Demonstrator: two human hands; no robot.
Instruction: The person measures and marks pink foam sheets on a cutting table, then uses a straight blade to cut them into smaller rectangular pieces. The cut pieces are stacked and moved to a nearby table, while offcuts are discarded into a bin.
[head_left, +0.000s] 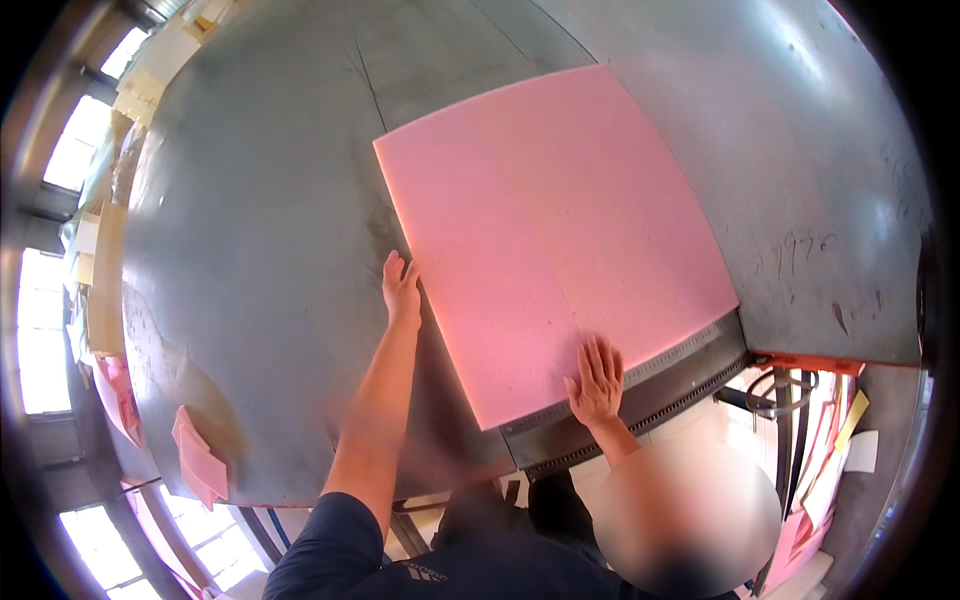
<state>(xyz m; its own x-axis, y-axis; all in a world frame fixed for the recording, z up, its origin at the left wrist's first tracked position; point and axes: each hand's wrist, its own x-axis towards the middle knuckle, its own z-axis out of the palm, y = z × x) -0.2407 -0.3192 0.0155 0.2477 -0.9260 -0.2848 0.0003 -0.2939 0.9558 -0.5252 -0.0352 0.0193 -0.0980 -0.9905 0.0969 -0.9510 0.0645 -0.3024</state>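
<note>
Lying flat, the pink sheet (556, 225) points forward-left along its long axis.

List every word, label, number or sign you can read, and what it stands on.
Dark handwritten characters on the broad grey metal tabletop: visible, not copied out here.
Small pale logo with lettering on the dark navy shirt: visible, likewise not copied.
Fine marks along the narrow grey metal strip: too small to read.
Flat pink foam sheet: no writing visible.

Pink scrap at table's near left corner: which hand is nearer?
Left. Left hand is right of the scrap, by the large sheet; right hand is farther right, over it.
</note>
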